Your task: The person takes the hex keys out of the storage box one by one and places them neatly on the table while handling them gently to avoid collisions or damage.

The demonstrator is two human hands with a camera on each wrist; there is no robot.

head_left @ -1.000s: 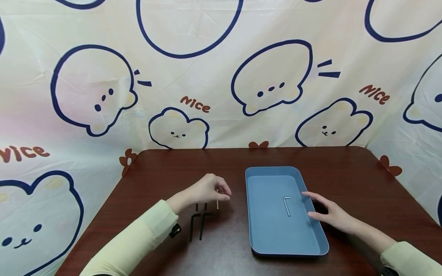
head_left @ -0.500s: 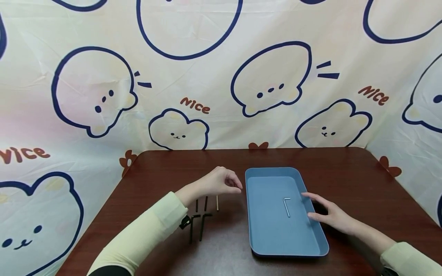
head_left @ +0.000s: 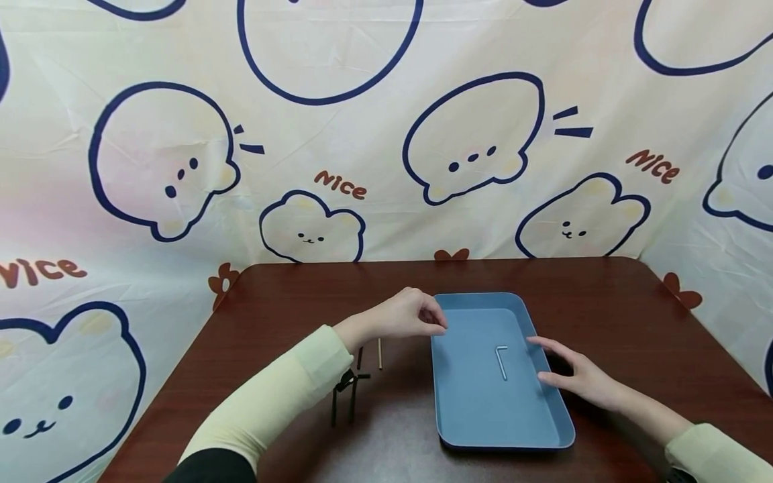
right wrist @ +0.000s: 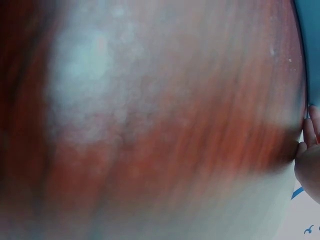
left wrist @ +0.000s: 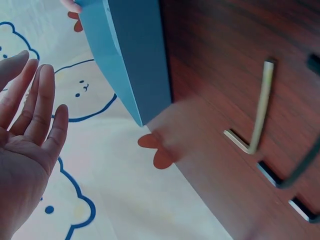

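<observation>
My left hand [head_left: 410, 315] hovers over the left rim of the blue tray [head_left: 483, 412], thumb and forefinger tips close together. In the left wrist view the other fingers of this hand [left wrist: 30, 130] reach out fairly straight; I cannot tell whether anything small is between the tips. My right hand [head_left: 574, 376] rests at the tray's right rim, thumb and forefinger spread over it. A silver hex key [head_left: 501, 363] lies inside the tray. Left of the tray, a gold hex key [left wrist: 260, 107] and several black hex keys [head_left: 353, 402] lie on the table, partly hidden by my left forearm.
The brown wooden table [head_left: 290, 302] has a curtain [head_left: 386, 228] with cartoon bears behind it and along both sides. The tray's raised wall [left wrist: 142, 65] stands between the left hand and the tray floor.
My left hand has moved right and slightly away from me, from above the hex keys to the tray's left rim. The right hand and tray have stayed in place.
</observation>
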